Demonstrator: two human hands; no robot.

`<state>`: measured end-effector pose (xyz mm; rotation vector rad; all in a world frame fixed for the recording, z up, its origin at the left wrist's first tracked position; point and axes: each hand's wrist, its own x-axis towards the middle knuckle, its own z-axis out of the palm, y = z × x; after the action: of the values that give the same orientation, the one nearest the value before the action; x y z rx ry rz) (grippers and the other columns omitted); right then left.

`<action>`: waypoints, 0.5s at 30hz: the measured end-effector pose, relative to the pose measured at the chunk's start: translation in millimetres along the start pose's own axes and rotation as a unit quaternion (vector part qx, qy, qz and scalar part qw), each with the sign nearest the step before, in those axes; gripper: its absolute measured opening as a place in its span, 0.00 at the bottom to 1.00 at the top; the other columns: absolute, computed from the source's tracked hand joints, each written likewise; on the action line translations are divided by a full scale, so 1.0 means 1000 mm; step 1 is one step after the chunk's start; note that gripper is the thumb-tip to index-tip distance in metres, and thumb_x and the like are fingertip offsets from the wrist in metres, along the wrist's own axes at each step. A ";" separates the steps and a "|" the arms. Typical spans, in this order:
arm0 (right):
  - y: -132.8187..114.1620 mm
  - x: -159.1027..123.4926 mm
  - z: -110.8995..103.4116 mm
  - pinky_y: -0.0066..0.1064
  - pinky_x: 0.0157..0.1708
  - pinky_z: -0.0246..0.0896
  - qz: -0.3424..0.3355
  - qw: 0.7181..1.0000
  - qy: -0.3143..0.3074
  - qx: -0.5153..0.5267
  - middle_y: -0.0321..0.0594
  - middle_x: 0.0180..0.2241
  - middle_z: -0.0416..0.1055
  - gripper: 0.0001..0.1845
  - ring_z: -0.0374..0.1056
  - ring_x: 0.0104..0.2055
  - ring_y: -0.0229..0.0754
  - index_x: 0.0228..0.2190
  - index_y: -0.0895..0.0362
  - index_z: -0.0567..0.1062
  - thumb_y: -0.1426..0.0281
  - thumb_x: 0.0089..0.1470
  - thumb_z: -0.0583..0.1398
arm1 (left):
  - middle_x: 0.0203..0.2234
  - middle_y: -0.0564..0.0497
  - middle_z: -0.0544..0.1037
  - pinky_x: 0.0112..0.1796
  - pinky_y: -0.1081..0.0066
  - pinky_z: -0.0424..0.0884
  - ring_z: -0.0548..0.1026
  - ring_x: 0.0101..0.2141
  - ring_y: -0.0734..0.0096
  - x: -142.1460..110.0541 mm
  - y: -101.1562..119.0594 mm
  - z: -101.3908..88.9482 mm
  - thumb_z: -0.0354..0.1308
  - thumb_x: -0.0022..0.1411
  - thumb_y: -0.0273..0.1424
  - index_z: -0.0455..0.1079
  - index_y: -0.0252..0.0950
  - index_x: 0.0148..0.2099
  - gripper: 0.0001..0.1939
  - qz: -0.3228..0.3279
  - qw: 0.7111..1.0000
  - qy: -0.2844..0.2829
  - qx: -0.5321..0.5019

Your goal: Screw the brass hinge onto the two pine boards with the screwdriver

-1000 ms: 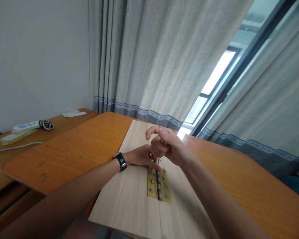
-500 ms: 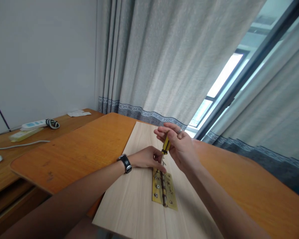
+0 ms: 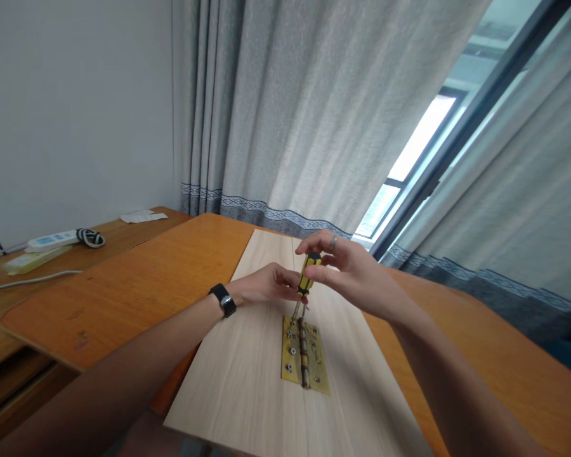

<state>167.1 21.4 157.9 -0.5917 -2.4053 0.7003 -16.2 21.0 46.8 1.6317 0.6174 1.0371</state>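
My right hand [image 3: 340,260] grips a yellow-and-black screwdriver [image 3: 308,274] by its handle, fingers around the top end. The screwdriver leans slightly, its shaft reaching down to the far left corner of a brass hinge [image 3: 292,374]. My left hand [image 3: 278,282], with a black watch at the wrist, has its fingers curled at the lower handle and shaft; the fingertips are partly hidden behind the screwdriver. The hinge lies open flat across the seam between two pale wooden boards [image 3: 238,374]. Several screw heads show in its left leaf.
The boards lie on an orange-brown wooden table [image 3: 137,285]. On a lower surface at left are a white power strip [image 3: 52,240], a coiled black-and-white cable [image 3: 90,237] and some white paper [image 3: 143,216]. Grey curtains [image 3: 314,114] hang behind the table.
My left fingers have risen from the hinge to the lower handle of the screwdriver, uncovering the hinge's far end. My right hand has shifted its grip on the handle. The view has moved slightly.
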 end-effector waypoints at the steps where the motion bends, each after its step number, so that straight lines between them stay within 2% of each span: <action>1: -0.003 -0.001 -0.001 0.36 0.38 0.67 0.015 0.998 0.029 -0.046 0.41 0.38 0.76 0.15 0.71 0.37 0.42 0.38 0.55 0.78 0.58 0.53 0.67 | 0.30 0.50 0.78 0.45 0.63 0.68 0.76 0.36 0.66 0.000 -0.001 0.001 0.72 0.52 0.41 0.76 0.32 0.31 0.16 -0.003 1.000 0.011 -0.010; 3: -0.007 -0.003 -0.003 0.36 0.34 0.66 0.034 0.993 0.065 -0.095 0.40 0.33 0.77 0.15 0.71 0.32 0.42 0.35 0.56 0.80 0.59 0.50 0.69 | 0.29 0.51 0.77 0.44 0.64 0.68 0.75 0.35 0.68 0.001 -0.002 0.003 0.72 0.51 0.40 0.75 0.32 0.30 0.16 -0.003 0.999 0.029 -0.024; 6: -0.008 -0.004 -0.007 0.37 0.36 0.69 0.028 0.995 0.062 -0.073 0.42 0.36 0.79 0.15 0.74 0.35 0.44 0.38 0.56 0.82 0.61 0.51 0.68 | 0.28 0.53 0.74 0.40 0.67 0.66 0.72 0.33 0.71 0.002 -0.001 0.006 0.72 0.51 0.37 0.73 0.32 0.29 0.15 0.003 0.999 0.041 -0.021; 10: -0.009 -0.006 -0.018 0.39 0.45 0.72 -0.003 0.999 -0.028 0.016 0.44 0.43 0.80 0.20 0.76 0.44 0.46 0.49 0.57 0.79 0.63 0.56 0.64 | 0.25 0.56 0.70 0.35 0.70 0.63 0.68 0.30 0.74 0.003 0.002 0.009 0.72 0.49 0.35 0.69 0.32 0.27 0.16 0.005 0.999 0.047 -0.012; 12: -0.012 -0.007 -0.021 0.40 0.46 0.72 -0.008 0.998 -0.055 0.004 0.44 0.45 0.79 0.23 0.76 0.46 0.46 0.54 0.55 0.75 0.64 0.58 0.62 | 0.25 0.56 0.68 0.33 0.71 0.61 0.66 0.29 0.75 0.004 0.002 0.011 0.72 0.49 0.35 0.67 0.33 0.27 0.17 0.005 0.999 0.049 -0.006; 13: -0.013 -0.008 -0.021 0.40 0.45 0.72 -0.005 0.999 -0.045 -0.021 0.44 0.46 0.78 0.23 0.76 0.45 0.46 0.54 0.54 0.75 0.64 0.58 0.62 | 0.24 0.57 0.68 0.33 0.71 0.61 0.66 0.29 0.75 0.004 0.002 0.012 0.72 0.49 0.35 0.66 0.33 0.27 0.17 0.005 0.999 0.053 -0.004; 15: -0.015 -0.007 -0.017 0.40 0.41 0.72 0.013 0.996 0.021 -0.087 0.44 0.42 0.79 0.20 0.76 0.41 0.46 0.48 0.55 0.79 0.62 0.55 0.65 | 0.24 0.57 0.68 0.33 0.71 0.62 0.67 0.29 0.75 0.005 0.001 0.012 0.72 0.49 0.35 0.65 0.33 0.27 0.18 0.001 0.998 0.064 -0.001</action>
<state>179.2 11.6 176.1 -0.7025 -2.4379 0.4869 -3.2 18.8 48.5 1.5732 0.7004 1.1497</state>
